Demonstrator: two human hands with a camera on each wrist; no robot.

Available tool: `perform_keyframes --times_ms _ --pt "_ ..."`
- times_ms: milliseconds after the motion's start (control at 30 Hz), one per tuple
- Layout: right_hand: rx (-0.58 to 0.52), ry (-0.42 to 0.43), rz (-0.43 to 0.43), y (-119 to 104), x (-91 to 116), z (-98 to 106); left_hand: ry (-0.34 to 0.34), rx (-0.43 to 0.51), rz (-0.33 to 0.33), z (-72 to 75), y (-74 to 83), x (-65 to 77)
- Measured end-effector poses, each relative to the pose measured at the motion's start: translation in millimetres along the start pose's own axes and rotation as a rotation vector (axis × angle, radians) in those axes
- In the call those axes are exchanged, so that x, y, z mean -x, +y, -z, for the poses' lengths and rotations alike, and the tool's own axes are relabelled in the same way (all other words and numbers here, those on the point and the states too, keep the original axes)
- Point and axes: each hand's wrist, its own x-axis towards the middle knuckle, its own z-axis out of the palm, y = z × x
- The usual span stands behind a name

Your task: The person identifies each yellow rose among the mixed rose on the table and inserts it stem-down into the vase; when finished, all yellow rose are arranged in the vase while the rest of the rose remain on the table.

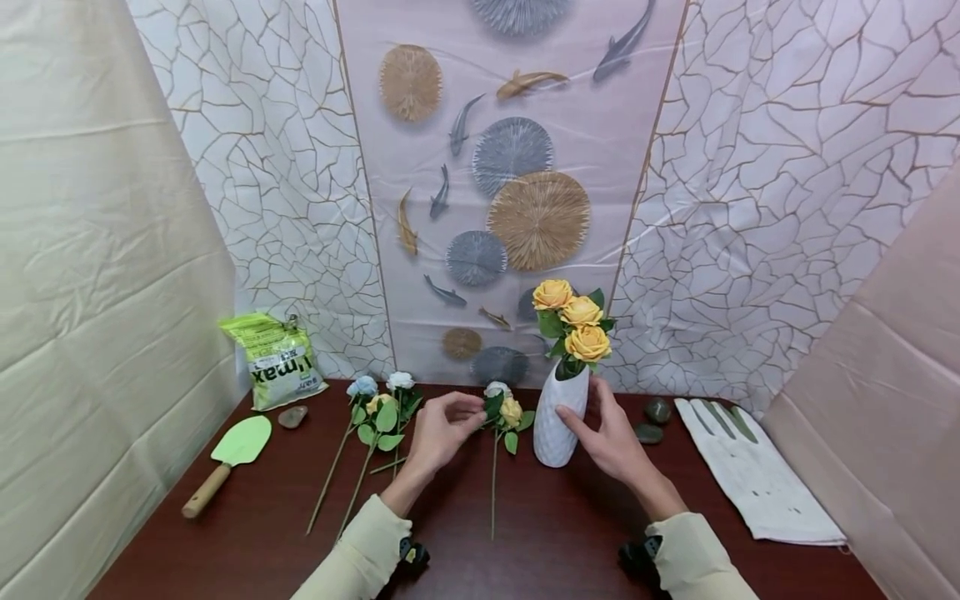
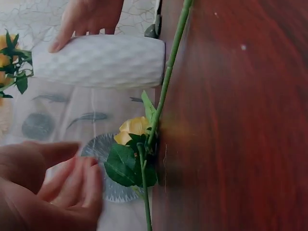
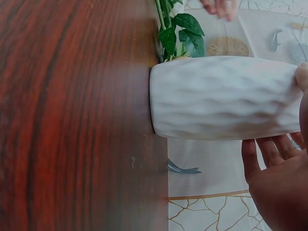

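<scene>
A white dimpled vase [image 1: 555, 417] stands upright on the table with three yellow roses [image 1: 582, 312] in it. My right hand [image 1: 615, 433] holds the vase from the right, thumb on its front and fingers round the far side. The right wrist view shows the vase [image 3: 226, 98] between the thumb and fingers. To the left of the vase lie a yellow rose [image 1: 511, 412] and a white rose [image 1: 497, 389] on the table. Beside their blooms hovers my left hand [image 1: 442, 433], fingers loosely bent. In the left wrist view that hand [image 2: 62, 183] holds nothing, near a green leaf [image 2: 122, 163].
Further left lie a blue rose [image 1: 363, 386], a white rose [image 1: 401, 381] and a yellow rose [image 1: 378, 404]. A trowel [image 1: 242, 442], a stone [image 1: 292, 417] and a green bag [image 1: 281, 362] are at the far left. Dark stones [image 1: 657, 409] and white gloves [image 1: 765, 483] lie right.
</scene>
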Motion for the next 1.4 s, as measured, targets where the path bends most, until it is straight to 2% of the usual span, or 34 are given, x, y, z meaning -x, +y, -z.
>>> perform_keyframes --times_ms 100,167,367,467,700,900,1100,1200,1400 --pt "0.000 0.004 0.007 0 0 0 -0.105 -0.120 0.023 -2.4 -1.1 2.8" --pt "-0.007 0.003 0.013 0 -1 -1 -0.131 -0.197 0.024 -1.8 -1.3 4.3" --pt "-0.023 -0.002 0.018 0 -4 -4 -0.061 -0.451 0.024 9.5 -5.5 4.6" --pt "-0.026 -0.002 0.018 -1 -4 -4 -0.063 -0.522 0.018 14.8 -9.6 3.5" --pt "-0.025 0.003 0.019 0 -4 -4 -0.100 -0.536 0.009 19.3 -14.3 3.3" --pt "-0.022 0.004 0.010 0 -4 -4 -0.116 -0.499 0.051 19.8 -16.3 1.2" --pt "-0.003 0.004 0.011 0 -2 -2 -0.096 -0.416 0.059 20.2 -4.4 -0.7" --pt "-0.002 0.003 0.006 0 -1 -1 -0.078 -0.357 0.032 20.8 2.6 0.0" --pt "-0.005 0.008 0.000 0 2 2 0.025 -0.240 -0.027 18.4 24.0 -1.5"
